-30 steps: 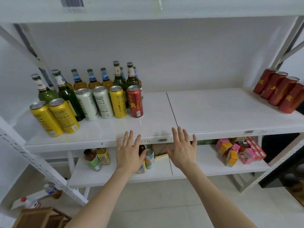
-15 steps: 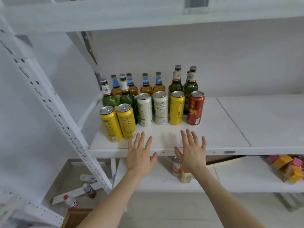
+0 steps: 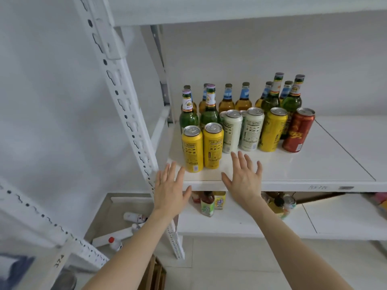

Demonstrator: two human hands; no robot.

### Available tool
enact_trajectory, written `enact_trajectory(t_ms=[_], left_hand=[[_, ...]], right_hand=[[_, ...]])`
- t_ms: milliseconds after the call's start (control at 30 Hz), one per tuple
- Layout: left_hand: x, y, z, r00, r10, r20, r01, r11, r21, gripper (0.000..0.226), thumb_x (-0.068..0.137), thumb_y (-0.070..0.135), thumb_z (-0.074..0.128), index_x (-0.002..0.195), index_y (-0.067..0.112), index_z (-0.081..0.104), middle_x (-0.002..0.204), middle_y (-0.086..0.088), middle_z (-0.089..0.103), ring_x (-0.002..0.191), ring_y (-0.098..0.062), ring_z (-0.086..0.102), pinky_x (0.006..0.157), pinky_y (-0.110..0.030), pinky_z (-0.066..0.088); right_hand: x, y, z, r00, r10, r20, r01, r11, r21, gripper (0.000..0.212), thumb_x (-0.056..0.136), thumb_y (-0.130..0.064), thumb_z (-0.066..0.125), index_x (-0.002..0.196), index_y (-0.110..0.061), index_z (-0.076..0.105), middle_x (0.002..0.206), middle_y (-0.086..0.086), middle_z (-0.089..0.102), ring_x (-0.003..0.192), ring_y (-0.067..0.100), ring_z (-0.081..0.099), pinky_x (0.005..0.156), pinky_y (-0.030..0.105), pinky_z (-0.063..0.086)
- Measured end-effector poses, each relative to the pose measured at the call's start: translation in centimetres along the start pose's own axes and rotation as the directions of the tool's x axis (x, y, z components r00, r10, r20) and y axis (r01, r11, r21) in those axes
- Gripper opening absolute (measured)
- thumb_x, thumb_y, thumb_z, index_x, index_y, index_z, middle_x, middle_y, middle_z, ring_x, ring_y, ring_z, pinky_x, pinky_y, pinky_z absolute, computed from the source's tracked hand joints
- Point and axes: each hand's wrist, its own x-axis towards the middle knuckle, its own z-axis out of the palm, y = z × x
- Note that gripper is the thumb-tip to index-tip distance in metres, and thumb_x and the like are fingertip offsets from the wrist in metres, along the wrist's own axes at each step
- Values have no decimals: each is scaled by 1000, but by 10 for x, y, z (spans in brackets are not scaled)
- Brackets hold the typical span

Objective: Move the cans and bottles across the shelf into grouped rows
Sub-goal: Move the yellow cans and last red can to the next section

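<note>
1. The left hand [image 3: 170, 190] and right hand [image 3: 244, 177] are spread flat, fingers apart, grasping nothing, at the shelf [image 3: 303, 164] front edge.
2. Cans stand at the shelf's left end: yellow cans [image 3: 202, 148], white cans [image 3: 243, 130], a red can [image 3: 298, 130].
3. Bottles [image 3: 227, 100] stand behind them.

Yellow cans [image 3: 211, 150]: three
White cans [image 3: 243, 130]: two in front, a third partly hidden between them
Red cans [image 3: 298, 130]: one
Green bottles [image 3: 188, 117]: four
Amber bottles [image 3: 226, 101]: about seven, some half hidden
</note>
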Motion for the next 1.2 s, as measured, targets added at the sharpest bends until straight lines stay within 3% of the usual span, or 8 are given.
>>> enact_trajectory(t_ms=[200, 333, 533, 600, 767, 900, 1000, 1200], left_hand=[[34, -8, 2, 999, -38, 18, 40, 988, -152, 71, 96, 52, 47, 153, 17, 23, 161, -14, 23, 149, -30, 21, 118, -41, 26], [59, -3, 5, 998, -53, 30, 60, 933, -354, 75, 91, 51, 58, 149, 14, 28, 149, -10, 41, 130, -30, 46, 102, -42, 44], [92, 0, 17, 973, -131, 191, 229, 676, -700, 75, 85, 42, 73, 145, 21, 34, 145, -4, 49, 131, -23, 50, 104, -37, 41], [98, -2, 22, 958, -125, 260, 283, 574, -768, 74, 81, 38, 78, 141, 24, 38, 139, 0, 55, 126, -20, 55, 101, -36, 46], [110, -7, 32, 917, -115, 382, 395, 400, -827, 78, 70, 31, 88, 133, 34, 41, 132, 3, 60, 120, -22, 59, 103, -47, 49], [119, -11, 32, 900, -116, 420, 433, 330, -839, 86, 59, 27, 94, 131, 32, 47, 129, 6, 62, 119, -19, 60, 101, -46, 50], [119, -11, 31, 899, -117, 423, 438, 309, -844, 80, 56, 22, 96, 119, 42, 50, 118, 13, 65, 111, -12, 62, 94, -40, 53], [105, -9, 24, 890, -110, 442, 454, 279, -846, 72, 58, 23, 94, 110, 48, 50, 111, 18, 65, 101, -4, 64, 74, -26, 55]], right_hand=[[37, -9, 3, 999, 7, -38, -3, 995, 101, 76, 93, -58, 45, 153, -17, 25, 158, 6, 35, 144, 27, 32, 116, 56, 20], [61, -9, 7, 1000, 6, -22, 1, 955, 297, 76, 91, -57, 53, 152, -18, 28, 149, 2, 46, 136, 27, 41, 111, 53, 27], [88, -8, 12, 991, -98, 88, 9, 720, 694, 67, 88, -43, 68, 143, -24, 36, 138, -5, 55, 127, 21, 52, 104, 55, 39], [94, -7, 13, 985, -130, 110, -3, 631, 776, 65, 86, -37, 74, 139, -21, 41, 132, -5, 57, 121, 18, 55, 104, 50, 43], [107, -1, 17, 965, -135, 226, -136, 478, 868, 58, 77, -33, 83, 126, -22, 54, 117, -7, 66, 110, 14, 60, 96, 37, 50], [113, 2, 18, 942, -153, 299, -233, 342, 910, 61, 73, -23, 87, 124, -22, 55, 116, -4, 68, 109, 12, 60, 87, 27, 49], [112, -1, 15, 940, -147, 307, -255, 292, 922, 67, 66, -26, 88, 123, -21, 55, 113, -4, 69, 103, 7, 61, 78, 19, 47], [101, -3, 11, 931, -131, 341, -321, 153, 935, 59, 69, -28, 83, 122, -22, 58, 113, 1, 72, 107, 19, 67, 86, 35, 55]])
